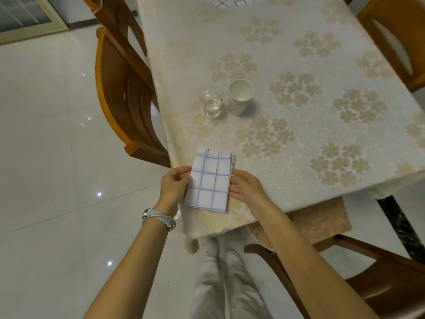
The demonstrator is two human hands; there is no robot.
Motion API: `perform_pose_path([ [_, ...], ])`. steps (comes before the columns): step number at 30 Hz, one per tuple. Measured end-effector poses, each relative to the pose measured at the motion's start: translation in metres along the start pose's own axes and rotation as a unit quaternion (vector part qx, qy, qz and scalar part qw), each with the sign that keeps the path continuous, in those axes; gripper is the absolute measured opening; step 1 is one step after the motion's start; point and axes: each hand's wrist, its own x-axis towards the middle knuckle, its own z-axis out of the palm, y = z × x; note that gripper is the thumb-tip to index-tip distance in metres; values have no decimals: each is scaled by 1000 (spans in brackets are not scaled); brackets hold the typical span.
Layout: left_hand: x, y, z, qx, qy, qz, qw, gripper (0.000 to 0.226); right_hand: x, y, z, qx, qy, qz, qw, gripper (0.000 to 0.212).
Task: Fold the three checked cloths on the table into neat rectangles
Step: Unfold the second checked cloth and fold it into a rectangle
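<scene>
both hands, left hand (174, 185) and right hand (247, 187), fingers pinching folded cloth (210, 180) at tabletop (299, 125) corner. layers could fan out or slide off edge if grip loosens.

The table (310, 54) is lying largely open across its right and far stretches. A glass (210, 102) and a stack of paper cups (240, 97) are standing just beside each other, obstructing the middle-left. Wooden chairs are flanking the left edge (122, 93), far right corner (395, 38) and near right (368, 272). A checked cloth (236, 1) is occupying the far edge.
</scene>
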Motion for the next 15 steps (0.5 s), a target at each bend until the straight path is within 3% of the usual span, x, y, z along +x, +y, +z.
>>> perform_pose_path([
  [7,-17,14,-10,-12,13,12,1000,29,-17,-5,-12,-9,32,-14,999,38],
  [15,-63,76,-28,-80,-68,134,985,24,-91,-49,-25,95,28,-178,979,29],
])
